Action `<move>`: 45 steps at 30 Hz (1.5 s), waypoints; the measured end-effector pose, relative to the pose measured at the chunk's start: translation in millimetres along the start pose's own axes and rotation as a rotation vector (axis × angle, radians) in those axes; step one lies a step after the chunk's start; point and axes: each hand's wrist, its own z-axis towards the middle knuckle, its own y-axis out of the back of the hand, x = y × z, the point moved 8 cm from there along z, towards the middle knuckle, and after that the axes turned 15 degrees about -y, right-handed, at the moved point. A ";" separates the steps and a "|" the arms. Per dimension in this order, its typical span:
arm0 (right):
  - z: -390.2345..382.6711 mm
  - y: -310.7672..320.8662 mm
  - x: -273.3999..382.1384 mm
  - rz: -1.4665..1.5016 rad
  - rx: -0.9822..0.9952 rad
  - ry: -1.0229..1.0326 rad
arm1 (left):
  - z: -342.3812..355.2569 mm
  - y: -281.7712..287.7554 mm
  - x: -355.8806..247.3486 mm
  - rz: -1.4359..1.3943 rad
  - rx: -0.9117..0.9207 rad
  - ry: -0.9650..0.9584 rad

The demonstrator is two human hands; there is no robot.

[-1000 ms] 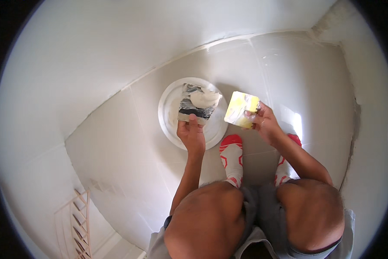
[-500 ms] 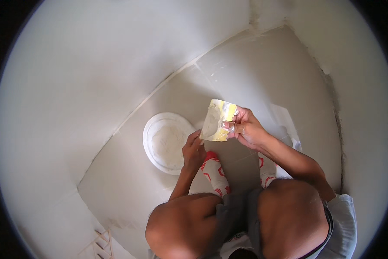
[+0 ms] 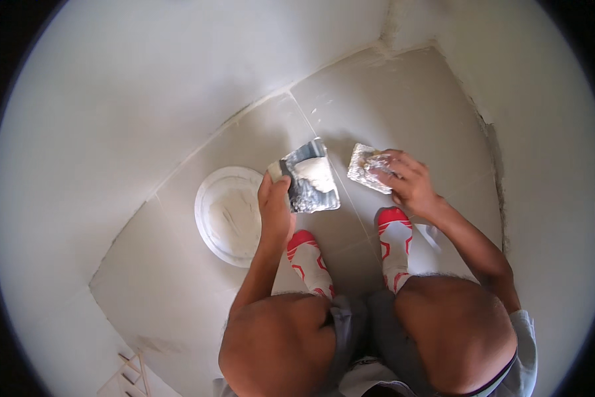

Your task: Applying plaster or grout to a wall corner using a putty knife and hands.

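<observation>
My left hand [image 3: 275, 206] is closed on the near-left edge of a flat, rectangular dark grey putty scraper [image 3: 302, 197], thumb on top. A mound of white putty [image 3: 316, 173] sits on its tilted face. To its right, a gap apart, my right hand [image 3: 411, 183] grips a smaller rectangular putty spreader [image 3: 359, 167] from its right side. White paste smears that spreader's face and some of the fingers. Left of my left hand stands a round white bucket [image 3: 203, 221] with pale putty [image 3: 233, 210] inside, its right side partly covered by that hand.
Below my hands are my feet in white and red socks [image 3: 391, 228] on grey floor tiles [image 3: 350, 245]. Pale walls [image 3: 132, 119] meet in a corner [image 3: 383, 43] ahead. A small wooden rack-like frame [image 3: 129, 377] stands at the lower left.
My left hand has come up and now shows a dark scraper with putty. My right hand has moved right, away from the left; the yellow-faced side of its tool no longer shows.
</observation>
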 end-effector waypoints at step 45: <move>173.6 40.3 -266.1 -0.883 0.107 -0.691 | 9.9 43.8 15.8 -0.080 -0.167 0.203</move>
